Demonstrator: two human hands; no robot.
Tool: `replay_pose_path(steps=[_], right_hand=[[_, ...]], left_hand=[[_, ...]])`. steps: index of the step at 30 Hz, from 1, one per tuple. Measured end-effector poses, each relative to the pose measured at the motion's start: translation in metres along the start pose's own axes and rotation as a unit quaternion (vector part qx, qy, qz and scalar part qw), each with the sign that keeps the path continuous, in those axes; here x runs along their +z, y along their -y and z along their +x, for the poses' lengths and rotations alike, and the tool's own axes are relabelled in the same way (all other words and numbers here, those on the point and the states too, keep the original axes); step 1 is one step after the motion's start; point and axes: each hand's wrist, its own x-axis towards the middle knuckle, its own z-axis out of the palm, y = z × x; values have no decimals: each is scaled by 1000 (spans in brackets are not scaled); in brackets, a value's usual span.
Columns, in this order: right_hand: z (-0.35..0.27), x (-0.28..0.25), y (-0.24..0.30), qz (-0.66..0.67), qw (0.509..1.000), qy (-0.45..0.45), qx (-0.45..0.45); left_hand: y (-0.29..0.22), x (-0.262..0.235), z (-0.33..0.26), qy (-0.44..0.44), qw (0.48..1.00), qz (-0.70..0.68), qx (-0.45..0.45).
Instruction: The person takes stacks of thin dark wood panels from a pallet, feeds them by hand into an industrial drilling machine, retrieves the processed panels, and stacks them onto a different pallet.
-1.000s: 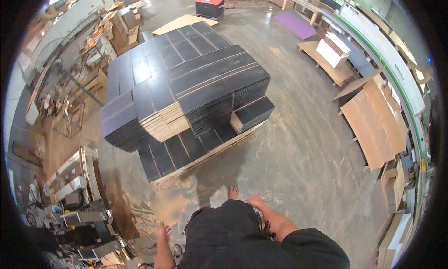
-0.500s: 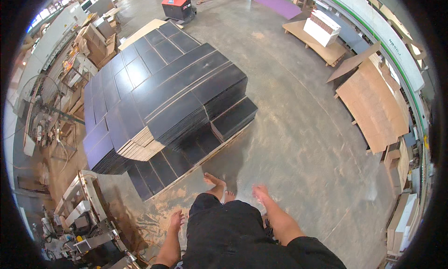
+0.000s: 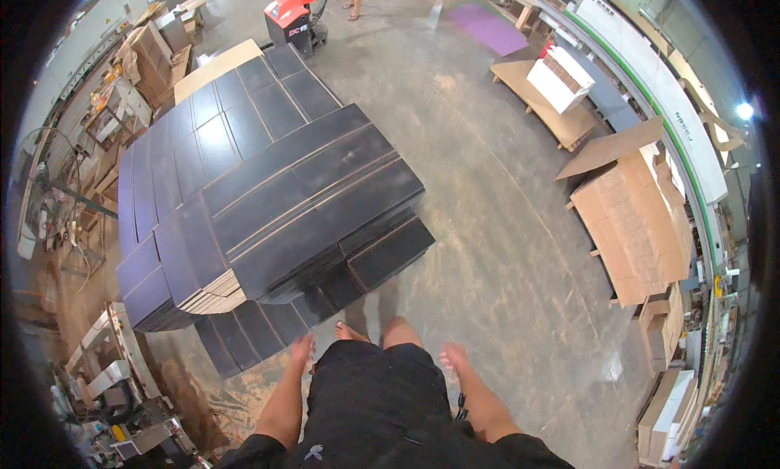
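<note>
Dark laminated panels (image 3: 276,201), flat and thin-edged, stacked in overlapping courses just ahead of both hands. Probably stiff and fairly heavy as single boards, smooth and likely slippery on the glossy face, with pale raw edges that could chip; best taken at the two long edges, or at a corner overhanging the pile. Left hand (image 3: 302,349) hanging empty, fingers loosely spread and pointing down, close to the near corner of the lowest course but not touching it. Right hand (image 3: 455,357) likewise empty and open, fingers slack, over bare concrete floor (image 3: 504,258), a little farther from the pile than the left. Nothing gripped, nothing pinched. Between the hands, black shorts and bare feet at the foot of the stack. Beyond the pile, far from both hands, a red pallet truck (image 3: 291,18) with another person's legs beside it. Off to the right of the right hand, well apart, brown cardboard sheets (image 3: 634,225) on a pallet, then a low wooden platform carrying a white box (image 3: 561,79). To the left of the left hand, cluttered benches and a wire-guard fan (image 3: 49,201).
</note>
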Motion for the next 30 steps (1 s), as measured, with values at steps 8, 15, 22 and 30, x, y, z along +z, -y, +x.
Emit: replay_pose_path(steps=[8,15,22,30], right_hand=[[109,15,148,-70,994,82,-12],[229,36,283,-252,950,17,-185],[269,64,331,-284,926,15,-248],[250,74,331,-196,948,119,-221]], left_hand=[[-125,8,-34,-76,993,-92,-1],[-27,-2,-99,-146,964,-110,-193],[-29,63,-172,-186,930,-129,-288],[-97,122,-172,-164,965,-54,-197]])
